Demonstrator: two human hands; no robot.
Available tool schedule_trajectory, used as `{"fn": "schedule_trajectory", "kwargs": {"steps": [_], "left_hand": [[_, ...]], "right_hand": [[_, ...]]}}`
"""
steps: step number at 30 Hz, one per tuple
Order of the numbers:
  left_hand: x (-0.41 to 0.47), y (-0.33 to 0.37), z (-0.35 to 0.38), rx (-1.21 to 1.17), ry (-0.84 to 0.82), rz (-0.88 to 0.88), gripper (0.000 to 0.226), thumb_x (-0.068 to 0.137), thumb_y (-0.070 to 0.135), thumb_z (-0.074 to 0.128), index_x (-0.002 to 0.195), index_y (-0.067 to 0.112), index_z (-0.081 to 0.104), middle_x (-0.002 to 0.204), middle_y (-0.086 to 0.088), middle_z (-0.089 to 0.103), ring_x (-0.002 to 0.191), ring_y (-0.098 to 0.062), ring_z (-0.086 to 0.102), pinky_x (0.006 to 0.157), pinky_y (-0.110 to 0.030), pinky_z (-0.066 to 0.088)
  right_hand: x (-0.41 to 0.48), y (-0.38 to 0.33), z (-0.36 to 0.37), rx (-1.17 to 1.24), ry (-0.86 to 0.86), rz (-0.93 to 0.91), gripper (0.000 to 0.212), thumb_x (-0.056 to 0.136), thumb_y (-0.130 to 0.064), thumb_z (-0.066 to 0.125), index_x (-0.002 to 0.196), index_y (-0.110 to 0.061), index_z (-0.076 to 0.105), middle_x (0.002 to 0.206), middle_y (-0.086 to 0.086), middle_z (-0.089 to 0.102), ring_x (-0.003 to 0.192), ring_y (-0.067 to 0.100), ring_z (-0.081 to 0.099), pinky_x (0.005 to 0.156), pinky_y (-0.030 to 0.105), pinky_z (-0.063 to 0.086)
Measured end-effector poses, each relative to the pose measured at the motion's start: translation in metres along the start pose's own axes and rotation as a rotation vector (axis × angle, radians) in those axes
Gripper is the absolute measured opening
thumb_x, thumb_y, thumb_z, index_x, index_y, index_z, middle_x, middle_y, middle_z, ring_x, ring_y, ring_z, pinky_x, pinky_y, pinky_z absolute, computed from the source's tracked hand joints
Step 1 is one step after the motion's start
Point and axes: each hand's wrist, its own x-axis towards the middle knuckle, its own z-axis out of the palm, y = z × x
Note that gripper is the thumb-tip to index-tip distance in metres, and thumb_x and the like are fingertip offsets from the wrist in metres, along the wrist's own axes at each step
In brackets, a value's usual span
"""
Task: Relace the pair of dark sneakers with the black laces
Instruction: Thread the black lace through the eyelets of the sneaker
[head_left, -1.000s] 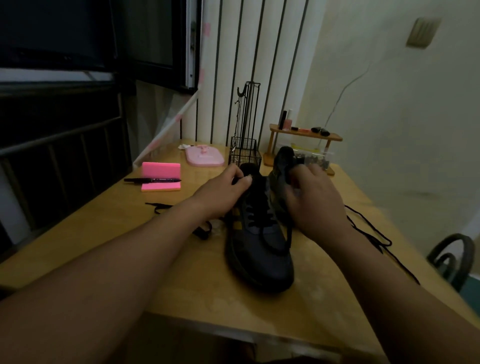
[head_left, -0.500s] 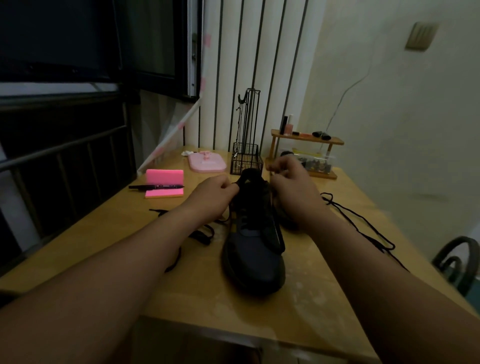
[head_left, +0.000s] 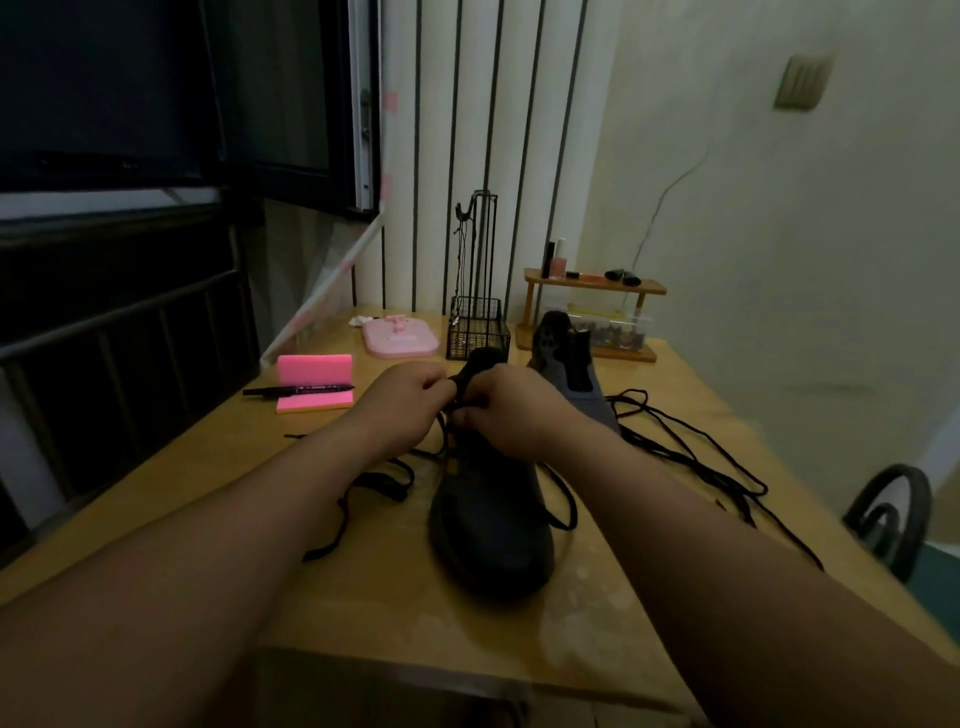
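Black wire basket (head_left: 478, 332) behind; left hand (head_left: 410, 402), right hand (head_left: 517, 413) fingers pinch sneaker (head_left: 493, 525) lace (head_left: 363, 496) (curled tight).

Both hands (head_left: 457, 402) pinching lace at near sneaker (head_left: 491, 519), wooden table (head_left: 363, 587)

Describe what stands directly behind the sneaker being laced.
A black wire basket stands right behind the sneaker; the second sneaker lies behind to its right. The sneaker's heel covers part of the basket's foot.

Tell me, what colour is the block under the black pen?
Bright pink. The block under the pen shows clearly in the head view, the only one.
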Motion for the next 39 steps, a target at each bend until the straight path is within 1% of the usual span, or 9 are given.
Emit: {"fn": "schedule_trajectory", "kwargs": {"steps": [9,13,19,24,27,30,34,35,39], "left_hand": [[0.003,-0.007,0.001,0.015,0.028,-0.010,0.028,0.106,0.025,0.051,0.094,0.006,0.067,0.085,-0.011,0.064,0.074,-0.021,0.054,0.062,-0.034,0.038],[0.004,-0.005,0.001,-0.061,-0.019,-0.035,0.027,0.105,0.021,0.051,0.095,0.000,0.064,0.082,-0.011,0.061,0.071,-0.022,0.052,0.064,-0.034,0.039],[0.005,-0.005,0.000,-0.151,-0.064,-0.118,0.032,0.107,0.028,0.049,0.105,0.002,0.066,0.099,-0.018,0.071,0.077,-0.027,0.064,0.073,-0.038,0.050],[0.007,0.001,0.004,-0.152,-0.072,-0.161,0.029,0.105,0.029,0.050,0.096,0.007,0.066,0.090,-0.017,0.070,0.060,-0.022,0.060,0.051,-0.025,0.040],[0.008,0.000,0.002,-0.150,-0.086,-0.186,0.033,0.106,0.033,0.048,0.102,0.007,0.068,0.097,-0.015,0.072,0.063,-0.022,0.060,0.054,-0.026,0.039],[0.010,-0.003,0.002,-0.151,-0.104,-0.212,0.032,0.104,0.033,0.047,0.101,0.009,0.068,0.095,-0.011,0.074,0.060,-0.020,0.062,0.053,-0.028,0.037],[0.010,-0.003,0.006,-0.162,-0.092,-0.226,0.032,0.102,0.033,0.048,0.098,0.009,0.069,0.090,-0.010,0.073,0.056,-0.020,0.061,0.051,-0.028,0.035],[0.010,-0.003,0.007,-0.163,-0.093,-0.231,0.034,0.102,0.033,0.047,0.100,0.008,0.069,0.089,-0.010,0.073,0.055,-0.020,0.061,0.051,-0.027,0.034],[0.009,-0.003,0.006,-0.191,-0.110,-0.263,0.041,0.102,0.037,0.048,0.105,0.002,0.069,0.081,-0.009,0.067,0.056,-0.020,0.059,0.049,-0.026,0.035]], "right_hand": [[-0.017,0.011,-0.009,0.813,-0.057,0.129,0.021,0.103,-0.027,0.060,0.104,-0.009,0.070,0.097,0.007,0.068,0.089,0.021,0.065,0.079,0.035,0.053],[-0.014,0.001,-0.012,0.479,-0.062,0.102,0.043,0.094,-0.045,0.072,0.100,-0.002,0.070,0.087,0.010,0.063,0.078,0.023,0.060,0.070,0.039,0.050],[-0.013,0.004,-0.027,0.786,-0.074,0.184,0.030,0.094,-0.041,0.072,0.098,-0.011,0.072,0.092,0.005,0.069,0.087,0.020,0.063,0.078,0.035,0.051],[-0.011,-0.004,-0.040,0.034,-0.159,0.191,0.025,0.098,-0.043,0.067,0.097,-0.019,0.070,0.089,0.001,0.068,0.083,0.014,0.065,0.063,0.026,0.049],[-0.018,0.000,-0.048,0.565,0.017,0.038,0.023,0.104,-0.037,0.060,0.102,-0.016,0.070,0.095,0.003,0.069,0.093,0.021,0.067,0.084,0.037,0.055],[-0.026,0.009,-0.064,1.123,-0.052,0.084,0.027,0.105,-0.037,0.057,0.106,-0.012,0.065,0.071,0.000,0.057,0.071,0.020,0.061,0.083,0.039,0.050],[-0.032,0.012,-0.066,0.356,-0.192,0.193,0.026,0.102,-0.040,0.063,0.101,-0.016,0.073,0.076,0.001,0.063,0.069,0.017,0.058,0.065,0.031,0.053],[-0.032,0.014,-0.066,0.413,-0.171,0.160,0.023,0.103,-0.036,0.062,0.100,-0.017,0.073,0.079,0.001,0.063,0.071,0.017,0.059,0.065,0.031,0.053],[-0.036,0.024,-0.081,1.381,0.012,0.083,0.024,0.107,-0.026,0.051,0.090,-0.013,0.061,0.069,0.000,0.043,0.060,0.015,0.048,0.071,0.034,0.049]]}}
